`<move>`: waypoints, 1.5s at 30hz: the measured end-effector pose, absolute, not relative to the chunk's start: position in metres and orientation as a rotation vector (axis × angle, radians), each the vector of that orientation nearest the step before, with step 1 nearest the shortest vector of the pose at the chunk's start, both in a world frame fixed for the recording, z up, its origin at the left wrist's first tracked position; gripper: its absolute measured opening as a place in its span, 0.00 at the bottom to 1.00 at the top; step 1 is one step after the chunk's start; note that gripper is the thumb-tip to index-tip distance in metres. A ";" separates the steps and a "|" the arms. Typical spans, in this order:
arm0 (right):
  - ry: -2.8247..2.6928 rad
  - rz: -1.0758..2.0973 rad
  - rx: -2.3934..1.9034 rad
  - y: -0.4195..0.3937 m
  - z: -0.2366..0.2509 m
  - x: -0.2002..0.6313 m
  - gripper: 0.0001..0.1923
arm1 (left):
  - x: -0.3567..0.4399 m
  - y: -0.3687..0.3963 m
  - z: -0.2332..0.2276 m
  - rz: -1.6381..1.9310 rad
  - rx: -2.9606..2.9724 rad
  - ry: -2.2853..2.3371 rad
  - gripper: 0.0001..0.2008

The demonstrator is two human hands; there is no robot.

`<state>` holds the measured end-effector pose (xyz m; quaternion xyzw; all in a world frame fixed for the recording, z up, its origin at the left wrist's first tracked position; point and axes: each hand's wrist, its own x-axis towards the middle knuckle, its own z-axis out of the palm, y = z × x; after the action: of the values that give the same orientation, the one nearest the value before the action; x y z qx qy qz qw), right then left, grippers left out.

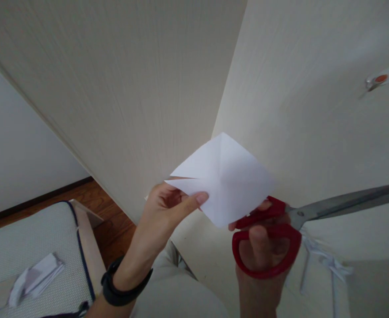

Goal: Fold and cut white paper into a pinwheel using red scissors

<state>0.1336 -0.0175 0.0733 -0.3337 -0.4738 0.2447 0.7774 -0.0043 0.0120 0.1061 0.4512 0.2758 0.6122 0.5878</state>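
In left hand (169, 207) — white paper (232, 176), creased, slit, pinched; in right hand (261, 243) — red-handled scissors (302, 214), gripped, pointed rightward.

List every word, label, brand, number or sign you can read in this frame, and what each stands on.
No readable text anywhere in the view.
White paper: no writing on the visible side, only creases.
Red-handled scissors: no lettering visible.
Black wristband: no brand visible.
Small fitting with an orange spot: too blurred to tell whether it is marked.
Folded white pieces, lower left: too blurred to tell.
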 end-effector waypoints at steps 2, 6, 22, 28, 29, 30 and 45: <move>-1.105 0.637 -0.613 -0.013 0.069 0.140 0.15 | -0.007 0.013 0.108 1.529 1.094 0.657 0.05; -1.174 0.748 -0.511 -0.009 0.060 0.149 0.18 | -0.012 0.016 0.115 1.644 1.163 0.697 0.04; -1.208 0.986 -0.810 -0.031 0.048 0.130 0.31 | -0.012 0.018 0.128 1.686 1.230 0.795 0.04; -1.287 1.169 -0.820 -0.030 0.048 0.121 0.29 | -0.013 0.017 0.130 1.683 1.268 0.738 0.09; -1.300 1.171 -0.818 -0.030 0.050 0.121 0.30 | -0.012 0.017 0.130 1.675 1.266 0.723 0.10; -1.321 1.164 -0.838 -0.031 0.053 0.122 0.29 | -0.012 0.017 0.131 1.669 1.262 0.718 0.11; -1.427 1.105 -1.007 -0.042 0.076 0.120 0.21 | -0.012 0.016 0.137 1.622 1.279 0.801 0.08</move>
<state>0.1196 -0.0424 0.0760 -0.4187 -0.5930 0.4592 0.5120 -0.0123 0.0157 0.1374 0.5164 0.3235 0.6550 0.4468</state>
